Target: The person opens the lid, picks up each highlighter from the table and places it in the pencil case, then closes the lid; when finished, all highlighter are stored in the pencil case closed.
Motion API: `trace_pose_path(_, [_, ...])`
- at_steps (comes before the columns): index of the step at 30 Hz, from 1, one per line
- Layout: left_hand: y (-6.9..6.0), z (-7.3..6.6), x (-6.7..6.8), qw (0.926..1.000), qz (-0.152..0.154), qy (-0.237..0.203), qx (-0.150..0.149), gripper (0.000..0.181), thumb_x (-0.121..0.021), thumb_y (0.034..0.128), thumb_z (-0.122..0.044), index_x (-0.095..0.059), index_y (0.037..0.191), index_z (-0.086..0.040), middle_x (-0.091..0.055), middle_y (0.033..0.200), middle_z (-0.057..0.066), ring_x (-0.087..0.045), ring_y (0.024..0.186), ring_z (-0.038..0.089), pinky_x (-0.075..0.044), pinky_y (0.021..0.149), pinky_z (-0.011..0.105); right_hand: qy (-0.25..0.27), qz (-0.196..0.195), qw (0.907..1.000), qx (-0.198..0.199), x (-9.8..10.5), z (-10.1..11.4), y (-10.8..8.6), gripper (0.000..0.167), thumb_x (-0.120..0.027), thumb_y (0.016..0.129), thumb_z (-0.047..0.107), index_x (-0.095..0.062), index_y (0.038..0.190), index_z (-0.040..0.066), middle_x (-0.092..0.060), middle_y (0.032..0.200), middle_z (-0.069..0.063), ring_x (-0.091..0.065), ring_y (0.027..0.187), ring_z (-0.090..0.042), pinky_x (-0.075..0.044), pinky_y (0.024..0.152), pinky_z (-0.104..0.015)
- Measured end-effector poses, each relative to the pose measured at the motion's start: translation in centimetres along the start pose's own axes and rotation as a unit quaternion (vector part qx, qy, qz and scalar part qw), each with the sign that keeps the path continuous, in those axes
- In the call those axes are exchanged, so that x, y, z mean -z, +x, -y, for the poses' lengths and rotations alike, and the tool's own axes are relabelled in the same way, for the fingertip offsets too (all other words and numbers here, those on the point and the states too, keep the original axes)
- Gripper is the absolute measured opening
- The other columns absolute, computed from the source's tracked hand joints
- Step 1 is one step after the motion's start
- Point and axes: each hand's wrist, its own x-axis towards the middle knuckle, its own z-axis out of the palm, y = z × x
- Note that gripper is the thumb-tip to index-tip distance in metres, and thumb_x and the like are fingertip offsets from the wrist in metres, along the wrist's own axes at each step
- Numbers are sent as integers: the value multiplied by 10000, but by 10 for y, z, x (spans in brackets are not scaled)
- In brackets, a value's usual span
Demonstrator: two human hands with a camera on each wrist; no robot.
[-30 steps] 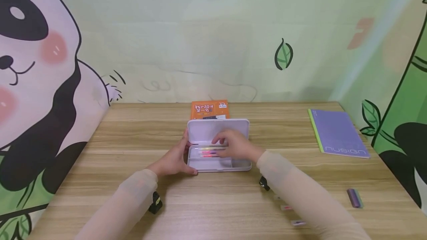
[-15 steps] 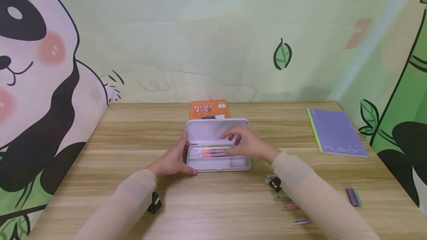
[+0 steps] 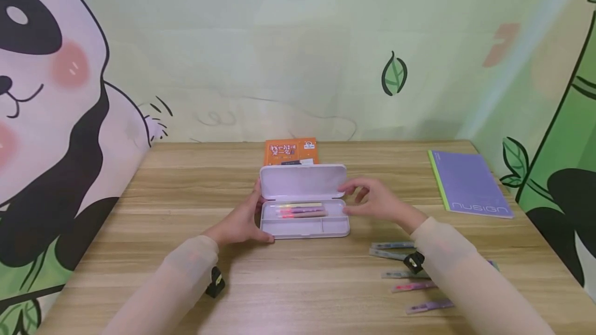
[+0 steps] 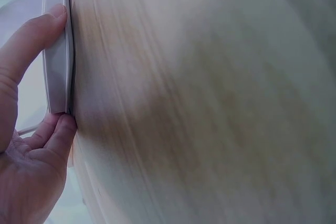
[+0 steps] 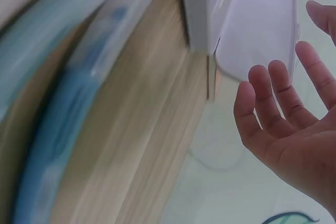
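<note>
A white pencil case (image 3: 291, 228) lies on the table with its lid (image 3: 303, 182) raised. Several pens (image 3: 302, 211) lie side by side in its rear compartment. The left hand (image 3: 242, 219) grips the case's left end, thumb at the front corner; in the left wrist view the thumb of that hand (image 4: 31, 129) presses the case's side (image 4: 58, 72) and the fingertips bear on its end. The right hand (image 3: 379, 203) is at the case's right end, fingers loosely bent and nothing held. In the right wrist view the right hand (image 5: 294, 114) has its fingers spread beside the lid (image 5: 257, 24).
Loose pens (image 3: 412, 287) lie at the front right, partly under the right forearm; blue ones (image 5: 63, 129) show closely in the right wrist view. A purple notebook (image 3: 472, 182) lies at the right. Behind the case is an orange book (image 3: 291, 152), against the wall side.
The right hand has drawn back rightward from over the pens in the case, uncovering them and the small right compartment. More loose pens show beside the forearm. The left hand keeps its grip.
</note>
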Motion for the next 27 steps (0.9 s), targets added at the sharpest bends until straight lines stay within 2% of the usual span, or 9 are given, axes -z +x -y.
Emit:
trace_pose_path(5, [0,0,0,10000,-12,-9,-55,1479,-940,581,-233,197,1526,-206,-431,1353,120,-454,1259,240,-331,1144,394,-231,-119,9996,-128,11,-9,-18,379,-796,756,28,-667,1110,-12,-635,1053,-240,-598,872,-340,-569,765,-377])
trace_pose_path(12, [1,3,-1,10000,-23,-2,5,1472,-938,581,-256,187,1529,-224,-425,1356,108,-447,1272,235,-331,1144,386,-364,-48,9981,-499,23,-16,-43,361,-790,774,57,-677,1116,25,-619,1042,-216,-589,798,-242,-556,740,-348])
trace_pose_path(16, [1,1,-1,10000,-27,-28,11,1467,-937,585,-244,185,1530,-219,-423,1370,121,-445,1286,246,-329,1146,391,-524,65,9963,-675,29,-23,-57,374,-787,779,80,-674,1130,21,-615,1028,-200,-590,838,-284,-556,745,-345])
trace_pose_path(20, [0,0,0,10000,-30,-40,38,1473,-939,581,-230,189,1529,-218,-417,1378,125,-441,1290,247,-325,1148,390,-712,111,9958,-563,33,-32,-70,365,-791,775,77,-679,1119,27,-631,1003,-173,-596,876,-334,-567,754,-368])
trace_pose_path(27, [1,0,-1,10000,-15,-83,35,1472,-937,585,-216,195,1526,-223,-396,1406,129,-430,1308,247,-312,1153,390,-1138,275,9926,-335,38,-42,-86,337,-802,762,81,-694,1081,59,-667,967,-96,-607,859,-258,-558,727,-344])
